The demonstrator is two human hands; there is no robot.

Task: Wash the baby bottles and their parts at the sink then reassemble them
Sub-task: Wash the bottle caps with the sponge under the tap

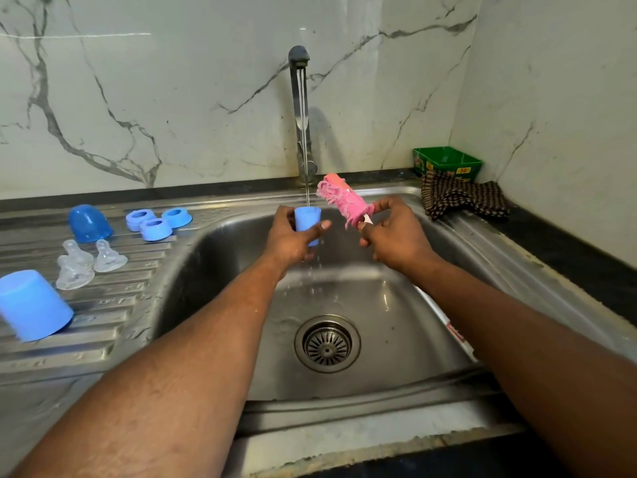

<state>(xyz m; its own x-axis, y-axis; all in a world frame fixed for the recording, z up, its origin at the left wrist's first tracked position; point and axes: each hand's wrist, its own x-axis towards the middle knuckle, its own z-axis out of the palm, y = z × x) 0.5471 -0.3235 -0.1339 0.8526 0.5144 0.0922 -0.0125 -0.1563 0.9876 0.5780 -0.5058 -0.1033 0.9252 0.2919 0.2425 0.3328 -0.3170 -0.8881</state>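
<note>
My left hand grips a small blue bottle cap, open end up, under the thin stream from the tap. Water drips off it into the steel sink. My right hand holds a bottle brush with a pink sponge head; its white handle runs down behind my right forearm. On the draining board at left lie three blue collar rings, three clear teats, a blue dome cap and an upturned blue cap.
A checked brown cloth lies on the counter right of the sink, with a green box behind it in the corner. The drain strainer sits in the basin floor. Marble walls stand behind and to the right.
</note>
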